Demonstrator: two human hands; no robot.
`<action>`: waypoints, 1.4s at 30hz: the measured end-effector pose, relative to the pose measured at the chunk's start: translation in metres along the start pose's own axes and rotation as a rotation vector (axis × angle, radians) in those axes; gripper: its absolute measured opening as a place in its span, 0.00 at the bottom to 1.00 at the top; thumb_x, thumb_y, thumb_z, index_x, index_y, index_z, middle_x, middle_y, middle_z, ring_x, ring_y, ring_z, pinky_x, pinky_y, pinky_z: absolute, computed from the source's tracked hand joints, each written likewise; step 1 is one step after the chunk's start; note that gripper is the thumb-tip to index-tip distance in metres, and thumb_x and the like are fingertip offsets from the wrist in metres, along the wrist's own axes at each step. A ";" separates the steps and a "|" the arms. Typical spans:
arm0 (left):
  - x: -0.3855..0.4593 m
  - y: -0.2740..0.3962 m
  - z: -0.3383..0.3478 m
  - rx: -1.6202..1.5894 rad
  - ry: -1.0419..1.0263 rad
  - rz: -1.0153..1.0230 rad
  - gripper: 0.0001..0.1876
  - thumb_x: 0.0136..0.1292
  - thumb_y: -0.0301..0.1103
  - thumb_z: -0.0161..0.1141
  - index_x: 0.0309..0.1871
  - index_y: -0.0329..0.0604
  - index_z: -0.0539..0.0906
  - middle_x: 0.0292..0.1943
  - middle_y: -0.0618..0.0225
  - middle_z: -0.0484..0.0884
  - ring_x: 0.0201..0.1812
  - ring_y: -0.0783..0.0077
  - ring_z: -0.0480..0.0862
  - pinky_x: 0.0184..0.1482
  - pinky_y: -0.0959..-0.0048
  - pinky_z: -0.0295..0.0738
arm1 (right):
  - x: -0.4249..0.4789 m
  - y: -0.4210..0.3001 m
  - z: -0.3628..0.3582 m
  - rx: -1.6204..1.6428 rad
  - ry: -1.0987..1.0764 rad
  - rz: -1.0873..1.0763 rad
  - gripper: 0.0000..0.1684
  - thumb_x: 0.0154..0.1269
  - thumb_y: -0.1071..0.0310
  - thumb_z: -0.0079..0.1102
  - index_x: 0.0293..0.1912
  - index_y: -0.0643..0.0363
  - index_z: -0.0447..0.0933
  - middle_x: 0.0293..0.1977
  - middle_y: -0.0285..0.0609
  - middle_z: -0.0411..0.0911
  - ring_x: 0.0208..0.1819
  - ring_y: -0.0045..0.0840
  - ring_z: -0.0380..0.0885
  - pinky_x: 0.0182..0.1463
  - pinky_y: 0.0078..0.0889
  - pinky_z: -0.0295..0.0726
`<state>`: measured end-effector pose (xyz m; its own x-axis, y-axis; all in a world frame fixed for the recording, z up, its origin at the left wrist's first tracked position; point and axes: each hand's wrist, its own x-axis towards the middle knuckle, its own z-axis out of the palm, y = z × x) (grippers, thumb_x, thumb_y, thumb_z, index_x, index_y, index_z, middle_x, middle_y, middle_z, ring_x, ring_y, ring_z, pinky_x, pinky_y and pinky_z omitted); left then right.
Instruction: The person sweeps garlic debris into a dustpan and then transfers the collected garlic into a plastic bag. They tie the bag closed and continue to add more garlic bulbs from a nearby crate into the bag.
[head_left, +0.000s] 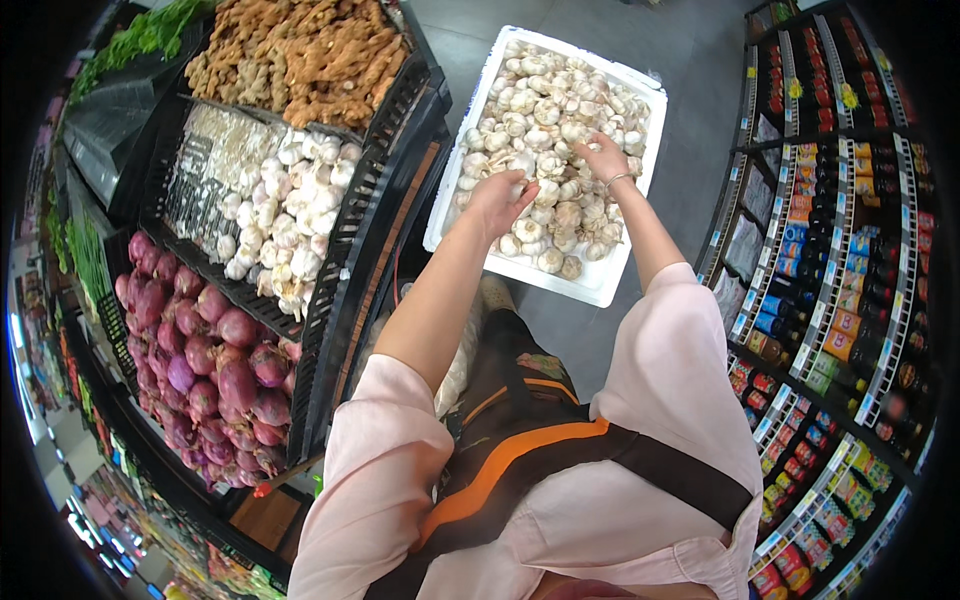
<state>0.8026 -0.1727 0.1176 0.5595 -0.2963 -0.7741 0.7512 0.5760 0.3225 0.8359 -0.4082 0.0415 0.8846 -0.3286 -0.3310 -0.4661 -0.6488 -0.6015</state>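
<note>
A white foam box (645, 82) full of garlic bulbs (551, 112) stands before me. Over its left side is my left hand (501, 201), its fingers curled at the garlic; whether it holds a bulb is unclear. My right hand (604, 159), with a bracelet at the wrist, reaches among the bulbs on the right side, and its fingertips touch garlic. To the left, a black slatted crate (349, 202) holds more garlic bulbs (289, 217) in its right part, with loose skins and bare slats in the left part.
Ginger (300, 56) lies in a crate beyond the garlic crate, and red onions (217, 360) lie in one nearer me. Leafy greens (139, 41) show at the far left. Shelves (832, 247) of bottles and packets line the right side. A filled clear bag (459, 360) is beside my leg.
</note>
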 end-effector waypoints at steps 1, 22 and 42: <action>0.006 0.000 -0.002 -0.013 0.009 -0.013 0.22 0.65 0.19 0.53 0.60 0.28 0.61 0.63 0.50 0.58 0.54 0.62 0.73 0.56 0.71 0.82 | 0.006 0.011 0.010 -0.019 0.025 -0.043 0.22 0.58 0.50 0.62 0.45 0.55 0.75 0.31 0.45 0.80 0.34 0.28 0.80 0.37 0.32 0.76; 0.037 -0.003 0.001 -0.012 -0.204 -0.062 0.19 0.70 0.20 0.44 0.61 0.19 0.59 0.59 0.51 0.62 0.56 0.57 0.75 0.61 0.67 0.78 | -0.057 -0.009 0.003 0.621 -0.138 -0.035 0.22 0.63 0.59 0.62 0.55 0.55 0.77 0.52 0.42 0.78 0.51 0.24 0.75 0.53 0.27 0.73; 0.047 -0.005 -0.013 0.096 -0.090 0.042 0.23 0.77 0.46 0.37 0.68 0.45 0.65 0.76 0.61 0.45 0.76 0.56 0.42 0.74 0.52 0.46 | -0.049 0.013 0.034 0.837 0.011 0.149 0.35 0.61 0.74 0.59 0.66 0.70 0.60 0.62 0.59 0.66 0.52 0.33 0.77 0.45 0.27 0.82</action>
<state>0.8202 -0.1795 0.0722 0.6169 -0.3433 -0.7082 0.7541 0.5152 0.4072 0.7858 -0.3772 0.0249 0.8112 -0.3793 -0.4450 -0.4328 0.1222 -0.8932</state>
